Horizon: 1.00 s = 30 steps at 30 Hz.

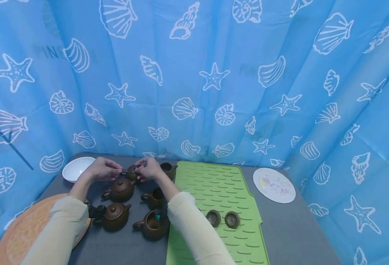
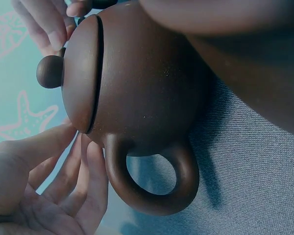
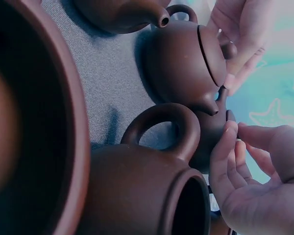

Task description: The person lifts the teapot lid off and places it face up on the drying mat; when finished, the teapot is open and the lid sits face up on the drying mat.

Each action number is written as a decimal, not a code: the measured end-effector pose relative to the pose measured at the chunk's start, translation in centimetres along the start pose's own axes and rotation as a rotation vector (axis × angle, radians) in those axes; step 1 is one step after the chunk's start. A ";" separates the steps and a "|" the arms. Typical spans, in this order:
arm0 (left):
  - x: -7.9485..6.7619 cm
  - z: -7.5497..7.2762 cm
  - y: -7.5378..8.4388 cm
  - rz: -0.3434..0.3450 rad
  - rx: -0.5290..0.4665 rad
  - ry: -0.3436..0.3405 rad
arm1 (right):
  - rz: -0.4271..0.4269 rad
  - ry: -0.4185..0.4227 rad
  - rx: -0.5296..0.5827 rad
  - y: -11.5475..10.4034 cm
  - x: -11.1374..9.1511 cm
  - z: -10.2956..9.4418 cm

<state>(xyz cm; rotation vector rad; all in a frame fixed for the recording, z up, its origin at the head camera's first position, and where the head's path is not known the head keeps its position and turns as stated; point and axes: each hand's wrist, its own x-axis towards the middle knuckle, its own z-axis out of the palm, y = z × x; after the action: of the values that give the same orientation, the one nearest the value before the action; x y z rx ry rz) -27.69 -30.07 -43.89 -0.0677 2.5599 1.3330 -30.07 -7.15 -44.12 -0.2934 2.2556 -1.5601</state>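
Note:
At the back left of the grey table stands a small brown lidded teapot (image 1: 129, 173). My left hand (image 1: 103, 169) pinches its handle from the left. With thumb and fingers my right hand (image 1: 149, 170) pinches the lid (image 3: 230, 116) on top, which the fingers partly hide. A second lidded teapot (image 1: 121, 189) stands just in front and fills most of the left wrist view, hiding the small one there. Nearer still is a third lidded teapot (image 1: 116, 217). Lidless brown pots (image 1: 154, 198) stand in a row to the right, below my right forearm.
A green ridged mat (image 1: 214, 184) lies right of the pots, with upturned brown lids (image 1: 232, 219) on it. A white bowl (image 1: 78, 169) is at the back left, a round wooden board (image 1: 22, 232) at the front left. A white disc (image 1: 274, 185) with a drawing lies right.

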 end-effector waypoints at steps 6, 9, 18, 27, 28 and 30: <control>0.0 0.1 0.1 0.017 -0.001 0.004 | -0.011 0.047 -0.069 -0.1 0.0 0.3; 0.0 0.2 0.2 0.012 0.009 0.015 | -0.029 0.068 -0.069 0.0 -0.1 0.4; -0.5 0.1 0.6 0.013 0.012 0.021 | -0.139 -0.017 0.005 -0.7 -1.4 -1.2; -0.7 0.1 0.8 0.011 0.018 0.027 | -0.240 -0.067 -0.014 -0.5 -4.6 -5.6; -0.7 0.1 0.8 0.010 0.018 0.027 | -0.247 -0.061 -0.013 -0.2 -5.0 -6.2; -0.6 0.2 0.7 0.008 0.016 0.025 | -0.246 -0.051 -0.008 0.5 -6.0 -7.3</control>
<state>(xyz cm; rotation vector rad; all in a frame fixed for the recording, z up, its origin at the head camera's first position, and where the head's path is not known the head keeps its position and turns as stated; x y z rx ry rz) -27.15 -29.53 -43.26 -0.0720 2.5941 1.3228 -27.72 1.49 -41.17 -0.6267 2.2556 -1.6417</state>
